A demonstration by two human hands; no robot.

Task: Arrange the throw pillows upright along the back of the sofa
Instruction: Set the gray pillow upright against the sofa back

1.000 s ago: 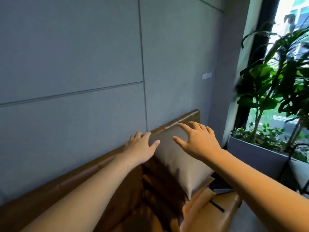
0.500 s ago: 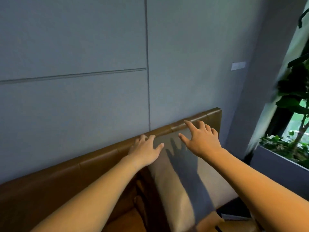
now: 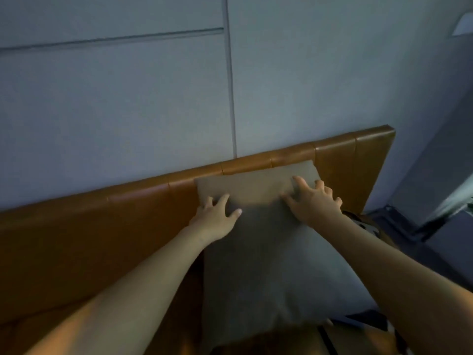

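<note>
Head view: we observed a grey throw pillow (image 3: 266,252) standing upright against the brown leather sofa back (image 3: 102,226), near its right end. Our left hand (image 3: 215,216) pressed flat on the pillow's upper left, fingers spread. Our right hand (image 3: 312,203) pressed on its upper right, fingers splayed, gripping nothing. A grey panelled wall (image 3: 128,98) stood behind.
</note>
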